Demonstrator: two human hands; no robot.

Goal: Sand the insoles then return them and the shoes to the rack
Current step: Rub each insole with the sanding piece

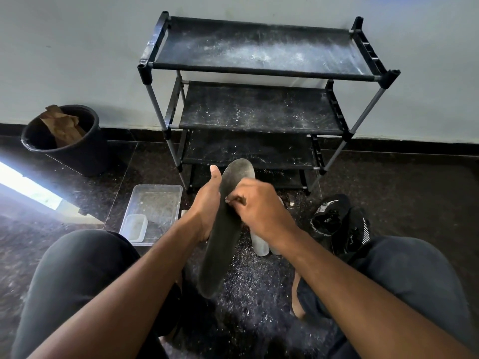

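Seated on the dark speckled floor (388,177), knees wide in black trousers, I hold a dark insole (223,234) upright between them, its heel end low near my lap and its rounded toe rising away toward the rack (259,73). My left hand (206,203) cradles it from the left, palm against the back, thumb standing along the edge. My right hand (255,206) comes across from the other side, fingers curled and pinched onto the face just below the toe; whatever abrasive it holds is hidden under the fingertips, so I cannot tell what it is. The insole's long axis runs near to far, tilted slightly right at the top, so I judge the next strokes want to travel along that line, with the right hand nearer the unworked toe. The surface looks matte and foam-like, greyed at the toe. Pale dust and shavings litter the floor beneath. Just behind my right wrist lie two whitish translucent pieces (260,244), possibly other insoles. To the right sit the black knit shoes (337,221) with white stripes, toppled together. To the left a clear plastic tray (155,211) holds a smaller tub. Beyond stands the black fabric-shelved rack on grey poles, every tier bare and dusted white, and a black bucket (64,143) of brown paper sits by the wall.
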